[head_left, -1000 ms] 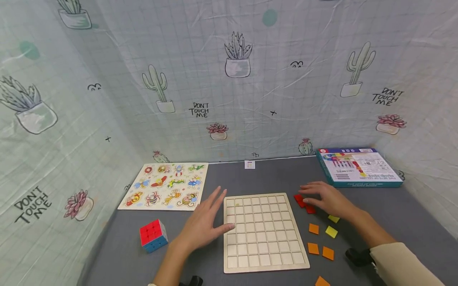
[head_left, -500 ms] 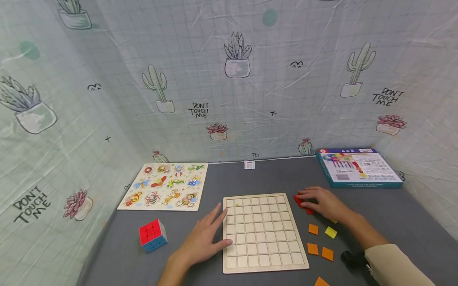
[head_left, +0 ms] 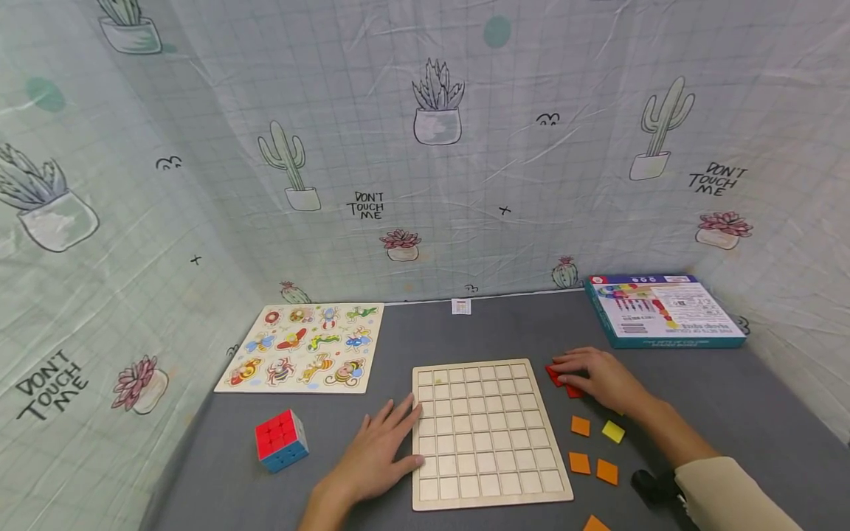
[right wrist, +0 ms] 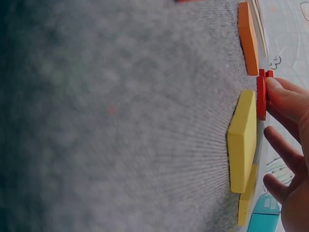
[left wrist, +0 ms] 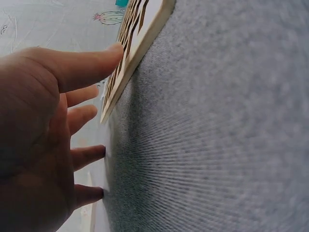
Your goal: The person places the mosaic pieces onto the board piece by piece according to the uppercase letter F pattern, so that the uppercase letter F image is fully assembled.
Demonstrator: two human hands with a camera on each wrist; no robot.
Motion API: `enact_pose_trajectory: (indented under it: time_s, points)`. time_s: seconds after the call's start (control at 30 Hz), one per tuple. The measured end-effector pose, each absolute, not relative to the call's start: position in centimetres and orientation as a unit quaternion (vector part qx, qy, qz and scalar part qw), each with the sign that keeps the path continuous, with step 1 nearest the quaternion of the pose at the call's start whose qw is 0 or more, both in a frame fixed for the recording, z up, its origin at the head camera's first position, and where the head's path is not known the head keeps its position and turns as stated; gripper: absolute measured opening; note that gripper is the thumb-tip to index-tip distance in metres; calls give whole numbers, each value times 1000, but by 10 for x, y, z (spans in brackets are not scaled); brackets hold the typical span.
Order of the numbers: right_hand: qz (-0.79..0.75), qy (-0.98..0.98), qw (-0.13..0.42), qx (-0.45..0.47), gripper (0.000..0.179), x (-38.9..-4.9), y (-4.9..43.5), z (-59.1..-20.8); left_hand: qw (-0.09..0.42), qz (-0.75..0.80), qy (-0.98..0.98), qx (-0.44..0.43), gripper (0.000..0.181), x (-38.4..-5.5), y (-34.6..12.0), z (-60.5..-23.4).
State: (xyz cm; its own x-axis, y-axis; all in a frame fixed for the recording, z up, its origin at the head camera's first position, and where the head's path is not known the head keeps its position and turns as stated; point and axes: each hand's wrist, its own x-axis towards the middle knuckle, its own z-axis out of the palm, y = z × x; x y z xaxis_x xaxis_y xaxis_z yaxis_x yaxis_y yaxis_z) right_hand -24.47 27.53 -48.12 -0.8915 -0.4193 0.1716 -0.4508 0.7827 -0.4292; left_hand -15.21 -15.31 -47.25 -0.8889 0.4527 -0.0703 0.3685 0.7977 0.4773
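My left hand lies beside the wooden grid board, fingers spread, with the thumb and index fingertip at its left edge. In the left wrist view, the thumb overlaps the rim of the board and two other fingertips meet the grey cloth. Right of the board's far corner, my right hand pinches at a small red square tile, thumb against it. A second red tile is close by, partly under the hand. In the right wrist view, the red tiles appear at the thumb tip.
Orange tiles and a yellow tile lie right of the board; another yellow tile is near the right hand. A puzzle cube and an insect puzzle board stand left. A flat box lies back right.
My left hand has come down and toward me to the board's left edge. My right hand has lowered onto the red tiles and stayed there over the last half second.
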Motion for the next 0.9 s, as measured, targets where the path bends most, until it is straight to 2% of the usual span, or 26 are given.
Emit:
enact_pose_trajectory:
  time_s: [0.73, 0.9]
  points:
    - [229, -944, 63, 230, 25, -247, 271, -483, 100, 228, 942, 226, 67, -151, -156, -473]
    - [233, -941, 87, 230, 24, -246, 265, -480, 97, 230, 940, 232, 67, -152, -156, -473]
